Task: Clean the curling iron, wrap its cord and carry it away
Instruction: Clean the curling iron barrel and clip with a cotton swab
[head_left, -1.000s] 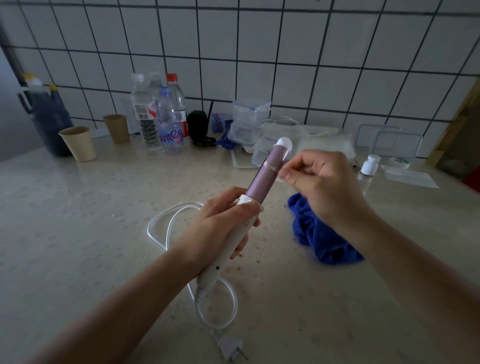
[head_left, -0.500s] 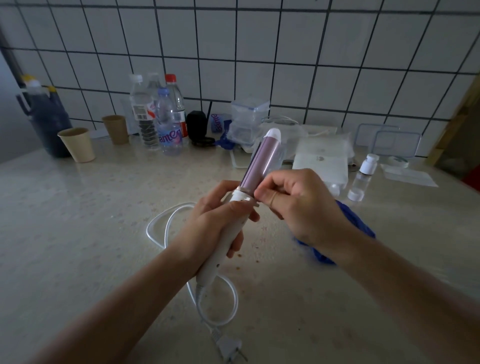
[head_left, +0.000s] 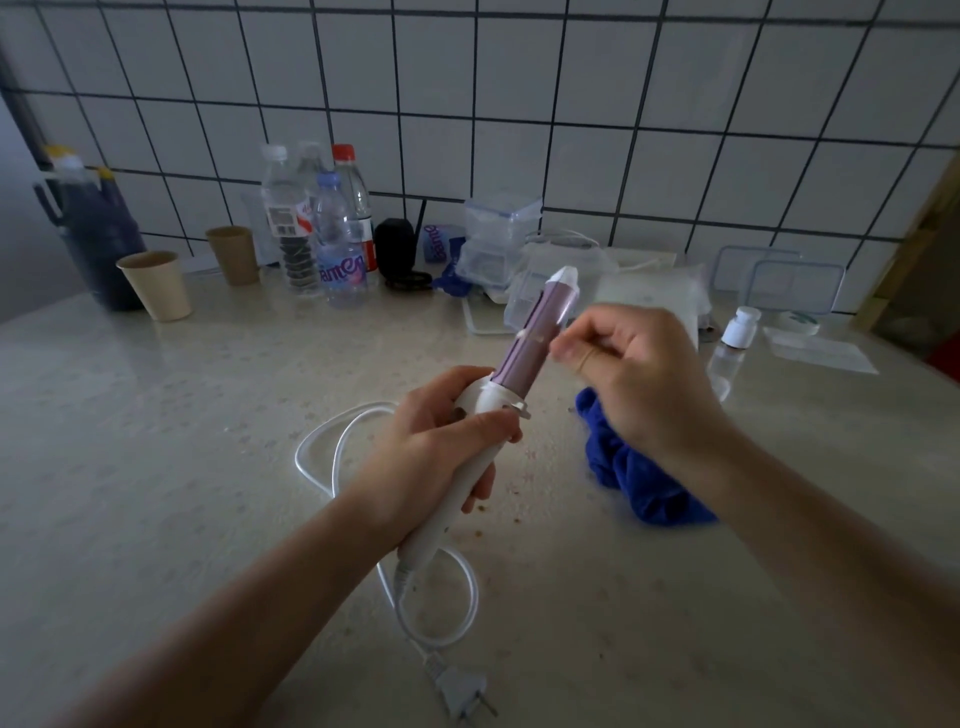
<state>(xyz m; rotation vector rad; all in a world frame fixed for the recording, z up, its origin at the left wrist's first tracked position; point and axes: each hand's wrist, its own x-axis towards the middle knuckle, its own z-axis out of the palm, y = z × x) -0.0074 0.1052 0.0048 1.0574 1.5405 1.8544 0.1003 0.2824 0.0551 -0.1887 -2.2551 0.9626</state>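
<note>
The left hand (head_left: 441, 447) is gripping the white handle of the curling iron (head_left: 498, 395), tilting its smooth mauve barrel up and away so the surface faces the right hand (head_left: 631, 371). That hand's fingertips (head_left: 563, 349) are pinching at the barrel, seemingly picking off residue; whether they are holding anything is unclear. The glossy white cord (head_left: 363, 478) is looping loose below the left wrist, 1 plush blue cloth (head_left: 634, 473) lying crumpled under the right forearm.

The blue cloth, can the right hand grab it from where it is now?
Probably yes. The blue cloth lies loose on the counter just beneath the right hand, with nothing on top of it. That hand's fingertips are busy at the curling iron barrel, so it would only need to drop down.
</note>
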